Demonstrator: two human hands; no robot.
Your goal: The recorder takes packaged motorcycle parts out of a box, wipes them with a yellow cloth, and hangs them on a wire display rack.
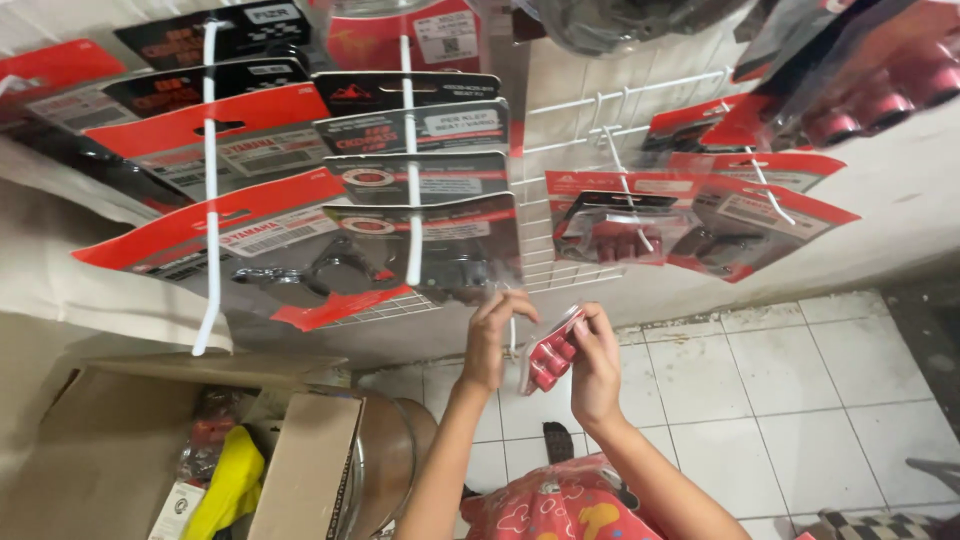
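Small clear plastic pack of red cylindrical parts [549,352] is held just below white wire display grid [610,150], pinched at its rt edge by right hand [597,368]. Left hand [492,335], fingers curled narrow, is raised beside pack's lt edge. Open brown cardboard box [120,450] lies well below-lt of grid.
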